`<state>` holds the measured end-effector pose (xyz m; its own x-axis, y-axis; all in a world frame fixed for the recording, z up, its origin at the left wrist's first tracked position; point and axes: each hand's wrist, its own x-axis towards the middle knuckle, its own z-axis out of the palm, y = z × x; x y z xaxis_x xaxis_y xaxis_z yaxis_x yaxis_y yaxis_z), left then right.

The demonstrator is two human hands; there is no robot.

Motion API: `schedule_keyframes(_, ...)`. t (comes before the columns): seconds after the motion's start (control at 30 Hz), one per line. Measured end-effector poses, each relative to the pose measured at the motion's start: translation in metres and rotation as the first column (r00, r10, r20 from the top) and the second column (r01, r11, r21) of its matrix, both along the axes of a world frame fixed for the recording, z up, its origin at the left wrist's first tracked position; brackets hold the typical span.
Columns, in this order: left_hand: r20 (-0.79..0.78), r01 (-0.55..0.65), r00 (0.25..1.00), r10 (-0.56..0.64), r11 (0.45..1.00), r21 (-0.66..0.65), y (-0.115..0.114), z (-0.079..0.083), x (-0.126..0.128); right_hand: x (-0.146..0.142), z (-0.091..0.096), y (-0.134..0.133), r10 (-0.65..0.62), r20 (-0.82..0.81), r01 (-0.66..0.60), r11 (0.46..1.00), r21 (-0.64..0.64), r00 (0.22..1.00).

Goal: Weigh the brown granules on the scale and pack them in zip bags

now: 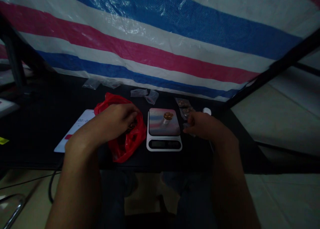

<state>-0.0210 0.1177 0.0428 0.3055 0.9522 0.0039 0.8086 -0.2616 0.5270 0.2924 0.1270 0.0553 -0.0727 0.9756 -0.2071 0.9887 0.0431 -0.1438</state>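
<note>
Our left hand (113,120) is curled over the mouth of a red plastic bag (135,142), its fingers (131,113) bent down and nearly closed, with dark brown pieces (132,126) at the fingertips; we cannot tell whether they are gripped or only touched. Our right hand (203,126) sits just right of a digital kitchen scale (150,143), its fingers (190,122) half curled and almost touching a small clear packet (187,112) with brown contents; we cannot tell if they have hold of it. A small metal cup (166,119) filled with something brown stands on the scale's platform.

We would do well to keep the left fingers low over the bag so that loose pieces fall back inside, and to keep both wrists clear of the scale so that the cup is not knocked.

The scale's readout (165,144) is too dark to read, and the cup's contents are too small to identify. The inside of the bag is mostly out of sight, and the right hand partly covers the packets. A white rounded object (207,111) on the far side of the black table (45,129) is hard to make out, as is the print on a white card (76,130) to the left of the bag
</note>
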Motion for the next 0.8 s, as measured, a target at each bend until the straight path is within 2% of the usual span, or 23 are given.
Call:
schedule_keyframes(0.13, 0.015, -0.004, 1.0, 0.004, 1.0, 0.007, -0.001, 0.003, 0.006, 0.004, -0.007, 0.01, -0.046, 0.081, 0.055, 0.992, -0.111, 0.996)
schedule_keyframes(0.23, 0.029, 0.006, 1.0, -0.007, 0.999, 0.034, -0.002, 0.005, 0.009, 0.009, -0.002, 0.011, -0.071, 0.109, 0.082, 0.992, -0.098, 0.991)
schedule_keyframes(0.33, 0.087, 0.019, 0.996, -0.027, 0.996, 0.092, -0.003, 0.006, 0.014, 0.019, 0.01, 0.008, -0.116, 0.06, 0.113, 0.992, 0.052, 0.991)
schedule_keyframes(0.43, 0.146, 0.029, 0.988, -0.054, 0.985, 0.171, -0.003, 0.006, 0.026, 0.027, 0.02, 0.006, -0.152, -0.004, 0.149, 0.958, 0.243, 0.988)
schedule_keyframes(0.5, 0.173, 0.041, 0.982, -0.078, 0.977, 0.21, -0.001, 0.002, 0.039, 0.027, 0.022, 0.006, -0.128, -0.05, 0.137, 0.937, 0.322, 0.991)
schedule_keyframes(0.6, 0.191, 0.062, 0.976, -0.1, 0.978, 0.2, 0.004, -0.009, 0.06, 0.024, 0.02, 0.009, -0.05, -0.119, 0.092, 0.919, 0.383, 0.992)
schedule_keyframes(0.7, 0.17, 0.084, 0.979, -0.115, 0.98, 0.182, 0.009, -0.022, 0.072, 0.022, 0.018, 0.012, -0.031, -0.165, 0.099, 0.901, 0.423, 0.986)
schedule_keyframes(0.8, 0.226, 0.063, 0.966, -0.124, 0.964, 0.259, 0.011, -0.026, 0.076, 0.021, 0.025, 0.011, -0.011, -0.251, 0.133, 0.871, 0.473, 0.968)
